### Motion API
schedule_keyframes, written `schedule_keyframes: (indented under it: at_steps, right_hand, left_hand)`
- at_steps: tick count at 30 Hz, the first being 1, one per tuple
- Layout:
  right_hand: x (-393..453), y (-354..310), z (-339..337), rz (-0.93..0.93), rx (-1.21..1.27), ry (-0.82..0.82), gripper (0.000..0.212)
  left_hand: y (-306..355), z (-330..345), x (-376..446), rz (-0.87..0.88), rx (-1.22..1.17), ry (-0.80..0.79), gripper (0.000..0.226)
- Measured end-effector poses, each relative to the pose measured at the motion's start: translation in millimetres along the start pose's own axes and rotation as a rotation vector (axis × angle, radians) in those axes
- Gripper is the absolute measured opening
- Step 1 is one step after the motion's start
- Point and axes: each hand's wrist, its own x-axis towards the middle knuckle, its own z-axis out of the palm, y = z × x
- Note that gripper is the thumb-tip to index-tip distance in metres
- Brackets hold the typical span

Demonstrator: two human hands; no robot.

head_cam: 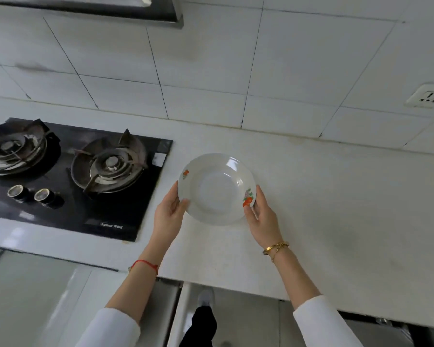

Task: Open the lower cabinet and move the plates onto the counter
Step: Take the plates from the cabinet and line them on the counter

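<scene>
While a cabinet door point(178, 314) seems to stand swung out below the counter's front edge, which suggests the opening step is behind us, the cabinet's inside is out of view, so how many plates wait there cannot be told. What shows plainly is one deep white plate point(216, 189) with small fruit prints on its rim, held over the white counter point(336, 201) just right of the black gas hob point(68, 176). The left hand point(169, 212) grips the plate's left rim, thumb on top and fingers curled beneath; the right hand point(261, 215) does the same on the right rim, its thumb pressed near the orange print. Whether the plate's base already rests on the stone or hangs a little above it is hard to judge; the near edge seems close to the surface, and both hands are closed on it, so I would call the placing not yet finished. No other plate lies on the visible counter, so this looks like the first one brought up, or at least the only one in sight. What remains, by my reading: set this plate down flat, let go, and return to the cabinet for any others. The spot chosen is bare and well clear of the burners, so the set-down should be simple.
</scene>
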Motion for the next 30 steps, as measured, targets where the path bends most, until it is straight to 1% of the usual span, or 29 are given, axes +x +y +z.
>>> schedule_keyframes:
  at_steps: [5, 10, 15, 21, 24, 27, 30]
  right_hand:
    - [80, -5, 13, 0.031, -0.027, 0.000, 0.062]
    - [151, -4, 29, 0.069, -0.054, 0.005, 0.060]
    - [207, 4, 44, 0.115, -0.095, 0.035, 0.058]
    - [250, 15, 57, 0.128, -0.139, 0.022, 0.056]
    - [263, 21, 61, 0.152, -0.142, 0.008, 0.058]
    - [269, 26, 66, 0.170, -0.114, 0.013, 0.056]
    - [274, 29, 70, 0.188, -0.102, 0.022, 0.054]
  left_hand:
    - [-6, -3, 89, -0.026, 0.010, -0.047, 0.053]
    - [-29, -5, 171, -0.073, 0.053, -0.104, 0.051]
    - [-64, -8, 231, -0.139, 0.205, -0.110, 0.052]
    - [-92, -3, 272, -0.183, 0.306, -0.074, 0.051]
    - [-99, -1, 281, -0.191, 0.346, -0.063, 0.055]
    - [-102, 0, 285, -0.213, 0.379, -0.049, 0.057]
    - [-102, 0, 289, -0.206, 0.430, -0.045, 0.054]
